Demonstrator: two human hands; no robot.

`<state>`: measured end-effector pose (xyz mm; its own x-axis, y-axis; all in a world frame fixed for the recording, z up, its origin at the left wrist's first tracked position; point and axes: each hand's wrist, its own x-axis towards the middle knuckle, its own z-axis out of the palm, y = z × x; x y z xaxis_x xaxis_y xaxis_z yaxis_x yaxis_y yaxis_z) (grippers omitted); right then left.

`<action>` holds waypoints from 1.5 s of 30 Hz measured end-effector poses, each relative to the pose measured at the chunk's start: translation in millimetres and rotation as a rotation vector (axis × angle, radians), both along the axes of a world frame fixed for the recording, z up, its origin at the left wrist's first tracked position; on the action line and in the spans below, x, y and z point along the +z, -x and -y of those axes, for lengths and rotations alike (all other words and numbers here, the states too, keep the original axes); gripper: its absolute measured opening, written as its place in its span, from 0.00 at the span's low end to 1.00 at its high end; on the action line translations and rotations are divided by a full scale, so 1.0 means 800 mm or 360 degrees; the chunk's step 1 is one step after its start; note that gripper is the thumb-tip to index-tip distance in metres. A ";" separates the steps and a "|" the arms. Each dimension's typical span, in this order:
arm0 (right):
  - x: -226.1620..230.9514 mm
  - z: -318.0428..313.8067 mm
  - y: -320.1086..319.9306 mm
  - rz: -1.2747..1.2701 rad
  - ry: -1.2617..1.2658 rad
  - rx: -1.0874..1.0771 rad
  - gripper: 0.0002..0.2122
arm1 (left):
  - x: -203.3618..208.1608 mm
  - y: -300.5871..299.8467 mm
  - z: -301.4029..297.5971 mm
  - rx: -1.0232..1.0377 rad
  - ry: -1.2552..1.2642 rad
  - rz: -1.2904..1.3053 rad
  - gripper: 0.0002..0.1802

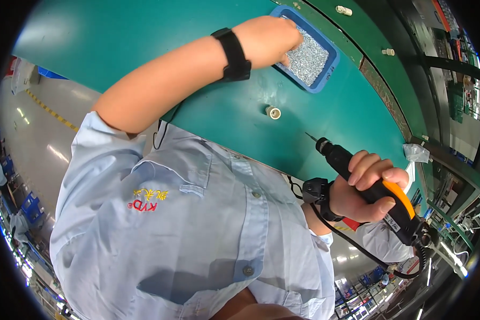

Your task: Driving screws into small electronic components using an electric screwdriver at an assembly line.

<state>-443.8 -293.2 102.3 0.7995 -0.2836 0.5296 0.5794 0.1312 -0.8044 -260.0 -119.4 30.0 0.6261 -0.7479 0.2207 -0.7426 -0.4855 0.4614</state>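
Note:
My left hand (266,41) reaches over a blue plastic tray (332,60), its curled fingers down among many small silvery screws (307,60). The fingertips are partly hidden, so whatever they pinch does not show. In my right hand (369,184) is a black and orange electric screwdriver (340,158), gripped round its body with the thin bit pointing at the table. Between the tray and the bit lies a small cream-white cylindrical part (273,112) with a round open end, touched by neither hand.
The green tabletop (213,117) carries these things. Beyond its far edge sit two similar white parts (344,10) (388,52) on a green surface. A clear plastic bag (416,153) lies at the right. A black cable (357,246) trails below the screwdriver, near another person's sleeve (384,242).

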 end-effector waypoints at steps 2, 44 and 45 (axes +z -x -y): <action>-0.001 0.000 0.003 0.0002 0.0014 -0.0028 0.18 | 0.009 -0.015 0.011 -0.0057 -0.0228 -0.0356 0.10; 0.022 -0.016 -0.009 0.0102 -0.0067 0.0538 0.20 | 0.024 0.144 -0.025 -0.0021 0.0608 -0.0563 0.12; 0.022 -0.015 -0.010 0.0104 -0.0064 0.0522 0.21 | 0.025 0.144 -0.024 -0.0009 0.0636 -0.0557 0.14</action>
